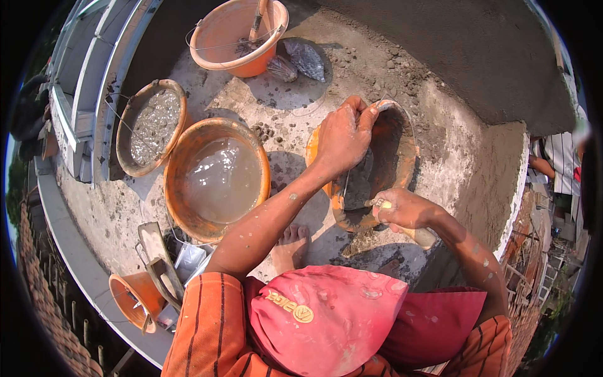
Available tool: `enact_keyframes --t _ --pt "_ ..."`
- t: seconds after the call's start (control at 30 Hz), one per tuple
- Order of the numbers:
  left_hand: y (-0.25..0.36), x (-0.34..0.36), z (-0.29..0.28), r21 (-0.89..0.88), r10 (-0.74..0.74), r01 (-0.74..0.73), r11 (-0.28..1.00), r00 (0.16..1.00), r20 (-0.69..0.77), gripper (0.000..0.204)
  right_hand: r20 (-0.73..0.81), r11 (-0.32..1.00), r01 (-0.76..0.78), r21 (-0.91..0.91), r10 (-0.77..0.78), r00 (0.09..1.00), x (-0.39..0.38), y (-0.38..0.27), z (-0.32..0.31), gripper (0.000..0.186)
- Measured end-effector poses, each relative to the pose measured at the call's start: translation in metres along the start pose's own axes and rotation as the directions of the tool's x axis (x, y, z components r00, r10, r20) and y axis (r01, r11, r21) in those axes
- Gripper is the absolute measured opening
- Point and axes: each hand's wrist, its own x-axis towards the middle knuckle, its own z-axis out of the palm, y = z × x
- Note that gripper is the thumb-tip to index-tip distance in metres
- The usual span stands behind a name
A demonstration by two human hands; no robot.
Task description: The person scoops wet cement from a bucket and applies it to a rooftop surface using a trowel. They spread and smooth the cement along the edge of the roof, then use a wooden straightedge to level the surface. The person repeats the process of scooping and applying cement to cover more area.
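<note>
An orange bucket (405, 157) is tipped toward me, its inside coated with grey mortar. My left hand (345, 135) is closed over its far rim and holds it tilted. In my right hand (405, 209) is a trowel (422, 237), gripped by its pale handle; its grey blade reaches into the bucket against the mortar. To the left stand a wide orange bucket (171, 188) of cloudy grey water and a smaller bucket (183, 103) filled with wet grey mix. My bare foot shows below my left forearm.
At the back stands a light orange bucket (207, 61) with a wooden-handled tool inside, beside a crumpled plastic bag (306, 60). A small orange bucket (125, 308) lies tipped near wooden tools (157, 254) at the ledge. Grey plastered walls (452, 50) border the right.
</note>
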Motion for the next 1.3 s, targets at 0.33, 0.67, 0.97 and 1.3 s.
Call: enact_keyframes --t 0.33,0.67,0.97,1.3 --pt "-0.031 0.015 -0.028 -0.100 -0.020 0.020 0.995 1.000 -0.001 0.033 -0.090 0.435 0.158 0.886 -0.173 0.981 -0.007 0.048 -0.014 0.034" --pt "-0.020 0.026 -0.004 -0.467 -0.038 0.090 0.880 0.992 0.120 0.030 -0.466 0.541 -0.282 -0.792 -0.238 0.852 -0.027 0.007 -0.023 0.021" --pt "-0.034 0.024 -0.015 -0.550 -0.098 0.140 0.823 0.990 0.106 0.029 -0.312 0.578 -0.081 -0.812 -0.311 0.898 -0.051 -0.038 -0.001 0.015" --pt "-0.023 0.024 -0.008 -0.417 0.033 0.042 0.908 0.985 0.169 0.032 -0.459 0.306 -0.356 -0.883 -0.398 0.794 0.023 -0.035 0.007 0.005"
